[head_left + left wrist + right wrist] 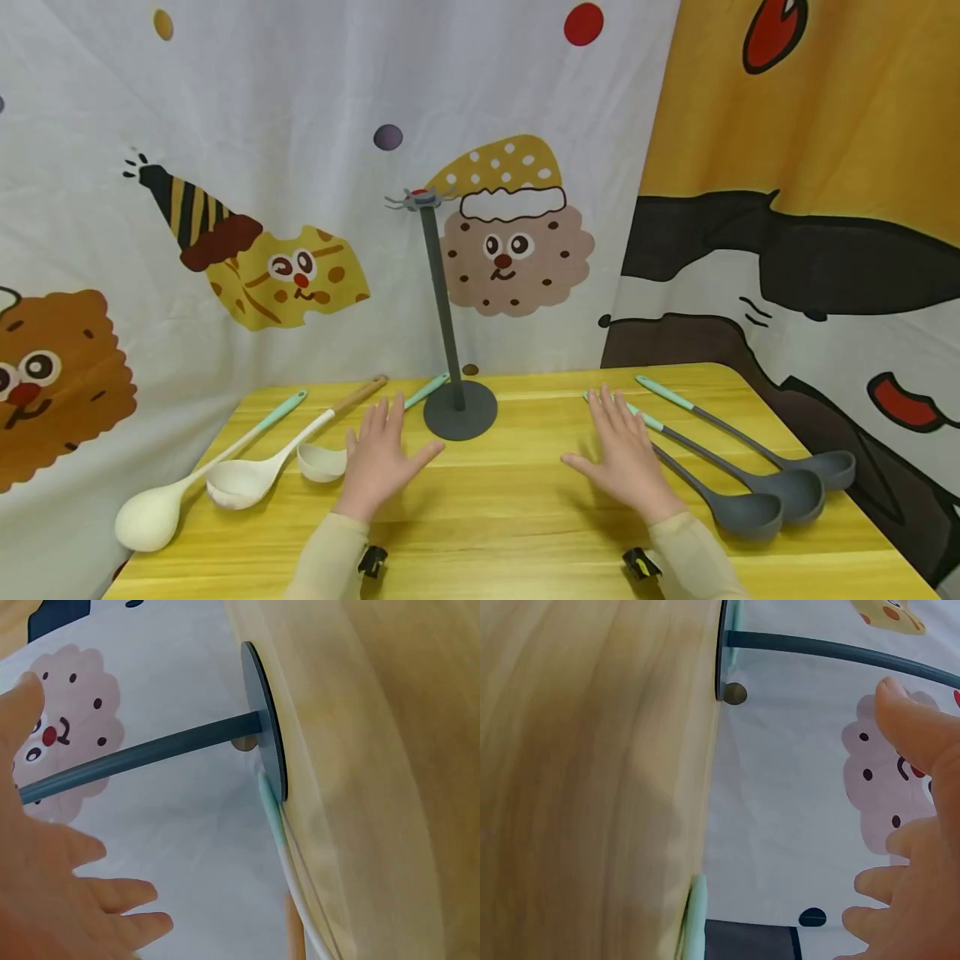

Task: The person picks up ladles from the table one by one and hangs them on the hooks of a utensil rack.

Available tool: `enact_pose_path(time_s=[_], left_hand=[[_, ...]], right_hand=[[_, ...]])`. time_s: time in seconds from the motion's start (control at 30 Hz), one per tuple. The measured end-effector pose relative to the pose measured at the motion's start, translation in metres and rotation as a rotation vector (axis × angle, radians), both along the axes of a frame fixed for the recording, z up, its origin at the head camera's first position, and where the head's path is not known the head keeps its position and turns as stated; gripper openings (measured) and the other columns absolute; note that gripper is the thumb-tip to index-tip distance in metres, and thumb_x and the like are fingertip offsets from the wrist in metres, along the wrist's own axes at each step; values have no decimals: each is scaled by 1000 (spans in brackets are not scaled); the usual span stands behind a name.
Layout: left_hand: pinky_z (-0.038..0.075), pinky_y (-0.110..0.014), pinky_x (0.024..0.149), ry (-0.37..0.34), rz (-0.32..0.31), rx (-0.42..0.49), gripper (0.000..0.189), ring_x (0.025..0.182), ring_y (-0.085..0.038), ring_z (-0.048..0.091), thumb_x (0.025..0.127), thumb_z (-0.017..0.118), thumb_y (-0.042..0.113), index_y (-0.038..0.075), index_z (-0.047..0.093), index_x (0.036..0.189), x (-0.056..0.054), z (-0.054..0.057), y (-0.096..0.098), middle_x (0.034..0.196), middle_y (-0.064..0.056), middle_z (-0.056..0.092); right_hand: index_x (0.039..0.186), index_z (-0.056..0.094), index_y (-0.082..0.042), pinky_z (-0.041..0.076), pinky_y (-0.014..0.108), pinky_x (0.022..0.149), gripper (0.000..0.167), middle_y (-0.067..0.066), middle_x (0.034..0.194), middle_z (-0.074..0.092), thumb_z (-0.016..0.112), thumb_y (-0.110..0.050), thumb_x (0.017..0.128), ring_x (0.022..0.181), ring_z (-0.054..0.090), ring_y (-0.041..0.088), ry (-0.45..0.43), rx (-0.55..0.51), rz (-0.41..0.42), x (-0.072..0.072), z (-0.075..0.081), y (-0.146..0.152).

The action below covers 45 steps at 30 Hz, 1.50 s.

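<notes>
Presently, left hand: released, fingers straight and spread, thumb out toward the right hand; raised over the table.
Right hand: likewise released, fingers extended, thumb pointing inward.
Stand: dark grey, upright, beyond and between the hands, nearer the left; round base below, hooks at the top.
Small pale ladle: just left of the left hand, which partly covers it in the head view; mint handle end beyond the fingertips, beside the base.
Wooden-handled ladle: next out to the left; white bowl, handle slanting away.
Cream ladle: outermost on the left hand's side; bowl shows its rounded outside, mint handle.
Nearest grey ladle: right of the right hand, handle partly behind it.
Middle grey ladle: next out, its bowl overlapped by the nearest one in the head view.
Outer grey ladle: farthest right of the right hand.
Bowl contents: cannot be told from these angles.
Printed curtain: beyond both hands, behind the table.
</notes>
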<state>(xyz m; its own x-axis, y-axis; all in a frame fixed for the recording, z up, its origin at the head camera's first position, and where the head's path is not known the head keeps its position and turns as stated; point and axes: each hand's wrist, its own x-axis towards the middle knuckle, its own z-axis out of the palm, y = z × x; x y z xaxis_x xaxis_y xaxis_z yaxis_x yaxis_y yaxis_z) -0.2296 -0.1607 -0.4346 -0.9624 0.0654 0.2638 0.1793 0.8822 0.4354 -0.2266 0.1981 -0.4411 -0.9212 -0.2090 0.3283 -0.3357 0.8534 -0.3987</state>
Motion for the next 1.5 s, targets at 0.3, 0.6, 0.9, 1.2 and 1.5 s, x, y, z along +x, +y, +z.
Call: enact_pose_path(time_s=[0.3,0.6,0.9,1.2,1.5], left_hand=[[30,-61,109,-5,-9,166,111,141,-43,31,79,56,80,6,25,157,-16,8,1,157,-22,28],[34,-60,107,-23,22,321,111,139,-41,36,76,62,79,10,28,156,-30,23,8,155,-18,35],[32,-57,110,-5,13,461,107,140,-35,36,77,66,75,12,30,156,-42,44,17,155,-12,36],[36,-52,109,44,4,512,100,137,-31,41,79,69,69,11,36,153,-55,64,25,151,-10,43],[38,-51,108,89,-7,512,92,135,-30,43,83,69,63,10,38,152,-63,83,36,149,-10,45]], right_hand=[[156,19,2,10,62,115,98,24,160,19,76,-39,87,146,13,44,36,-110,41,-4,-2,-10],[154,24,5,16,60,115,93,24,158,24,74,-40,89,145,18,44,32,-206,32,-9,-3,-17],[155,26,1,23,62,112,89,23,157,28,75,-34,89,143,25,45,9,-314,30,-11,-7,-29],[155,25,-1,25,61,112,87,22,158,27,72,-36,92,143,25,44,-31,-395,38,-12,-5,-40],[156,24,-4,24,61,112,86,21,158,27,70,-40,93,143,25,43,-82,-454,53,-15,-4,-53]])
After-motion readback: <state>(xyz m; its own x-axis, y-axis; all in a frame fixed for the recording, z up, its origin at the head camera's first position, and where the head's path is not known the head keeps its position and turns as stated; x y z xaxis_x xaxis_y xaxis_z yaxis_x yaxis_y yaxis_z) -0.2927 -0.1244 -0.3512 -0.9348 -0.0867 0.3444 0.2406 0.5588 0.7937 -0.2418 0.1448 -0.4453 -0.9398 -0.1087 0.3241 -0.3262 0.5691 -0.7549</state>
